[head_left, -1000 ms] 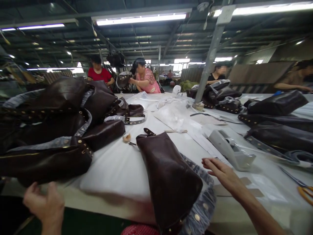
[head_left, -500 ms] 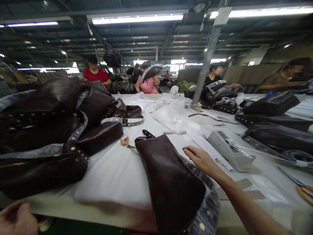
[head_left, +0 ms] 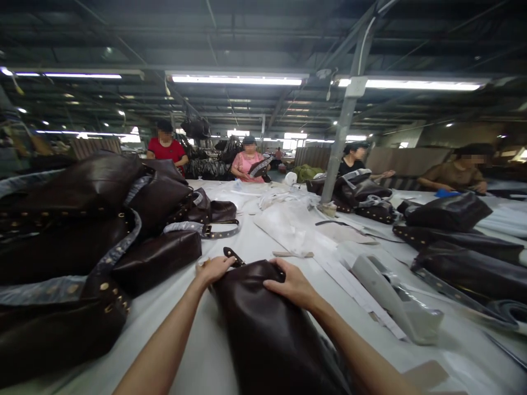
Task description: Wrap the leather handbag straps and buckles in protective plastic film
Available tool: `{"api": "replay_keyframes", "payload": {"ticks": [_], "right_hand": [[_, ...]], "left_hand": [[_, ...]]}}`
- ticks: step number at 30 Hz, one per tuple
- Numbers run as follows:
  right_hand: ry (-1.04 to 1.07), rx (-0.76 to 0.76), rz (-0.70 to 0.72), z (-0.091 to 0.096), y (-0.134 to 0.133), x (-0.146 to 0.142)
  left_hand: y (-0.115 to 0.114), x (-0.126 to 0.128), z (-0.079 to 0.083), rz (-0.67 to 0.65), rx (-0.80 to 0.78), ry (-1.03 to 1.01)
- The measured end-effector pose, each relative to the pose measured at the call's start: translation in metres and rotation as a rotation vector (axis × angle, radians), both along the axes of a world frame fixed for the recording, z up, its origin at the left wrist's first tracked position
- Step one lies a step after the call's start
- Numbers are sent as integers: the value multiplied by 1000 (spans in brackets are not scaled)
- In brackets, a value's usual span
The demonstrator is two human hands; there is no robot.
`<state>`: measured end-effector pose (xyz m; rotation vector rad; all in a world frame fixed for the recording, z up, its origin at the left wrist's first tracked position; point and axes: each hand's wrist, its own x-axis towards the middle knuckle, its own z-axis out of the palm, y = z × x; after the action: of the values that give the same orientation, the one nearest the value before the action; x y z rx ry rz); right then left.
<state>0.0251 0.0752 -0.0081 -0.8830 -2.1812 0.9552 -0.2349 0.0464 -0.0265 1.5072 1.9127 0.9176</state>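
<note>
A dark brown leather handbag (head_left: pixel 263 329) lies on the white-covered table in front of me, its near end cut off by the bottom of the view. At its far left corner my left hand (head_left: pixel 214 270) grips the edge, with the fingertips beside a short dark studded strap end (head_left: pixel 234 256). My right hand (head_left: pixel 294 284) holds the far right corner, thumb on top of the leather and fingers over the far edge. Part of the bag's right side is hidden behind my right forearm.
Brown studded bags (head_left: pixel 74 219) are heaped on the left. A grey tape dispenser (head_left: pixel 397 302) stands at right, near more bags (head_left: pixel 465 263). Beyond are plastic sheets (head_left: pixel 288 219) and a metal post (head_left: pixel 340 137). Several people work across the table.
My left hand has come up from the lower left onto the bag's far left corner. My right hand has moved left onto its far right corner. The view has tilted up.
</note>
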Motion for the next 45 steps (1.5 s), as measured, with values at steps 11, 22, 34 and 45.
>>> {"api": "replay_keyframes", "payload": {"ticks": [11,22,34,45], "right_hand": [[279,-53,-179,42,-23,42],[449,29,-351,98,-11,19],[523,189,-696,84,4,23],[720,11,-486,91,-3,3]], "left_hand": [[3,42,64,-236,98,-448],[-48,101,136,-479,285,-73],[-68,113,143,-416,316,211],[-79,131,149,-329,567,352]]}}
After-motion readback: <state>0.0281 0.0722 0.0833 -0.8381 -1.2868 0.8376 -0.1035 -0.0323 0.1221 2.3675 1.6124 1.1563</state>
